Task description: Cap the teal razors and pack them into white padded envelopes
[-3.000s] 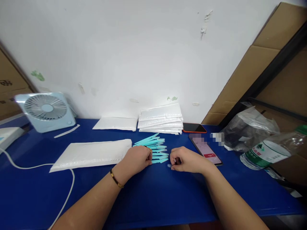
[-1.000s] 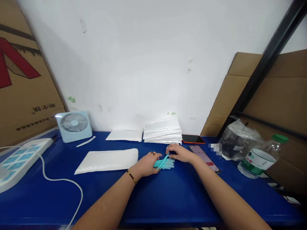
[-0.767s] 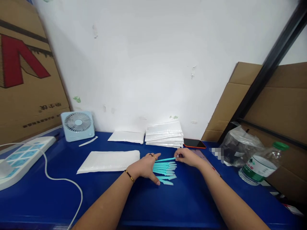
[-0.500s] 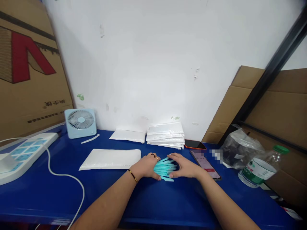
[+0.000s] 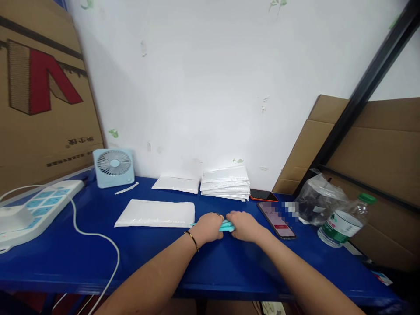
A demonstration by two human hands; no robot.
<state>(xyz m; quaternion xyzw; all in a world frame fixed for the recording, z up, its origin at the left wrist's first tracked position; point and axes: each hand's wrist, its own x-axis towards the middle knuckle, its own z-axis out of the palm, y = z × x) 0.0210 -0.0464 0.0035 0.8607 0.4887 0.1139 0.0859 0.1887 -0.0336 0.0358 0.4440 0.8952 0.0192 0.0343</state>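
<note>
A bundle of thin, flat teal pieces [image 5: 227, 225] lies low over the blue table; most of it is hidden by my hands, so I cannot tell what the pieces are. My left hand [image 5: 210, 226] is closed round its left side, and a teal end shows behind the wrist. On the right side, my right hand [image 5: 243, 225] grips it with curled fingers. Just left of my left hand lies a flat white padded envelope [image 5: 155, 213]. Behind are another white envelope [image 5: 176, 183] and a stack of white envelopes [image 5: 225, 183].
A light blue fan [image 5: 114, 167] and a white power strip [image 5: 49, 205] with a trailing cable stand on the left. To the right are a phone with its screen lit [image 5: 276, 220], a dark phone [image 5: 263, 195], a plastic bag [image 5: 318, 199] and a bottle [image 5: 344, 223].
Both hands have closed in on the teal bundle, which was fanned out between spread fingers and is now squeezed together and mostly covered. The camera view has shifted slightly.
</note>
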